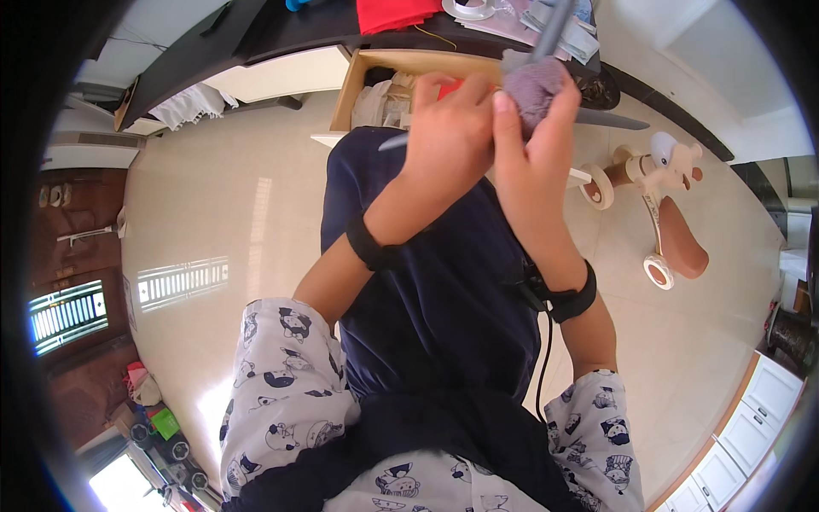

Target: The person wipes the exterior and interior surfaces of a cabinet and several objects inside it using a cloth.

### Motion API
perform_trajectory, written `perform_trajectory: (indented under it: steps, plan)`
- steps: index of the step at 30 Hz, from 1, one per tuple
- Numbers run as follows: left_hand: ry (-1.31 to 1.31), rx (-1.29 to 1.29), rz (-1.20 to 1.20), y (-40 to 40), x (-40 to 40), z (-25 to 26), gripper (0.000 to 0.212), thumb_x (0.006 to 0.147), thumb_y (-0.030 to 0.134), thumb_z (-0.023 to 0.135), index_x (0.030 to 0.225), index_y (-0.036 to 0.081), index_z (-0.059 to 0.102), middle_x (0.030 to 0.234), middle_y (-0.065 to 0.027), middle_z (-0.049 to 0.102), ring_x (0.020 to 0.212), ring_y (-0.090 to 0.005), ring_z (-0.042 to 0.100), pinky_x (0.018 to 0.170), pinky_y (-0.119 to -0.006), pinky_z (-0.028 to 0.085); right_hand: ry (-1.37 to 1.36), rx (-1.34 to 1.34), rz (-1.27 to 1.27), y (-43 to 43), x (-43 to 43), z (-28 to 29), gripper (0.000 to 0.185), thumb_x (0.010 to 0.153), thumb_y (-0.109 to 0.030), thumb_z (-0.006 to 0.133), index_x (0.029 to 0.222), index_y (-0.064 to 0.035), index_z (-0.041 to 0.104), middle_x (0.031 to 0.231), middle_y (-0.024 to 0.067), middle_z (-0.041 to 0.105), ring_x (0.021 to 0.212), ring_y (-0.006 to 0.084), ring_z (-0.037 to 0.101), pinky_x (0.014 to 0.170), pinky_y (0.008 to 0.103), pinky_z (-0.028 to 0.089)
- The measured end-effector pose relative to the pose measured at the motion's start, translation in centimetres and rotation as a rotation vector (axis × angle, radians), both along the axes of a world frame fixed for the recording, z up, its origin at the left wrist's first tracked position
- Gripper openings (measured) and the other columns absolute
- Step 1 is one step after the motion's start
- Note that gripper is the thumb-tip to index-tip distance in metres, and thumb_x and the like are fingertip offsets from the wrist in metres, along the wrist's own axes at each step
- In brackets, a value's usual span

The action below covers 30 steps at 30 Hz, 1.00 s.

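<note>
A bunched purple-grey cloth is gripped between the thumb and fingers of my right hand, over the drawer. Close beside it, my left hand has curled fingers; what they hold is hidden. Long thin grey arms of one object, its kind unclear, stick out to both sides from behind my hands, and another rises past the cloth. Its middle is hidden. The open wooden drawer below holds pale cloths and something red.
The dark tabletop beyond carries a red cloth, a white cup on a saucer and plastic packets. A child's ride-on toy stands on the tiled floor at right. White fringed fabric hangs at left.
</note>
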<state>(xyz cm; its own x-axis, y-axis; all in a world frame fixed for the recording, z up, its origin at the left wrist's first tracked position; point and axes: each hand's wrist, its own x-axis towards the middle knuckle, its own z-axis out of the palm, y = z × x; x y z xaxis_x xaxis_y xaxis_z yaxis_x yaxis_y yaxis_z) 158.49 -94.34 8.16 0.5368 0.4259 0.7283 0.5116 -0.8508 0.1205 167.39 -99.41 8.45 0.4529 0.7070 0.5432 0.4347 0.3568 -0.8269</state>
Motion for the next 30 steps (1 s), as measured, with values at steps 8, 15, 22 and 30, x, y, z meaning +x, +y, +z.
perform_trajectory:
  steps: [8, 15, 22, 30]
  plan:
    - [0.062, -0.052, 0.073, 0.2, 2.3, 0.4, 0.018, 0.064, 0.008, 0.066, 0.081, 0.009, 0.059, 0.074, -0.0026, 0.051, 0.073, -0.0197, 0.055, 0.082, -0.038, 0.037, 0.358, -0.057, 0.148, 3.0, 5.1, 1.5, 0.027, 0.081, -0.012, 0.064, 0.099, 0.0009, 0.049, 0.082, 0.0067, 0.055, 0.074, 0.0189, 0.053, 0.07, 0.0308, 0.043]
    - [0.173, -0.151, -0.007, -1.0, 2.7, -1.4, 0.021, 0.064, 0.014, 0.07, 0.083, 0.011, 0.061, 0.075, -0.0019, 0.051, 0.075, -0.019, 0.055, 0.082, -0.038, 0.036, 0.49, 0.015, 0.371, 4.0, 12.4, 7.6, 0.028, 0.087, -0.023, 0.056, 0.11, -0.0063, 0.052, 0.085, 0.0043, 0.057, 0.073, 0.0158, 0.054, 0.066, 0.0266, 0.043]
    - [-0.057, -0.268, -0.036, -1.0, -0.5, 0.3, 0.03, 0.058, 0.018, 0.077, 0.083, 0.009, 0.062, 0.071, -0.0027, 0.051, 0.07, -0.0215, 0.053, 0.078, -0.035, 0.038, 0.467, 0.082, 0.627, 3.0, 19.9, 13.1, 0.033, 0.092, -0.023, 0.046, 0.118, -0.0034, 0.045, 0.106, 0.0094, 0.054, 0.09, 0.0173, 0.053, 0.078, 0.0293, 0.044]
    - [-0.462, -1.143, -0.317, -0.3, -1.0, -0.8, 0.037, 0.068, 0.009, 0.078, 0.101, 0.003, 0.063, 0.082, -0.0008, 0.057, 0.075, -0.0107, 0.053, 0.068, -0.023, 0.042, 0.912, -0.296, 0.835, -0.6, 20.8, 2.1, 0.03, 0.094, -0.022, 0.039, 0.115, -0.0011, 0.045, 0.122, 0.0171, 0.05, 0.108, 0.0245, 0.049, 0.089, 0.0368, 0.042]
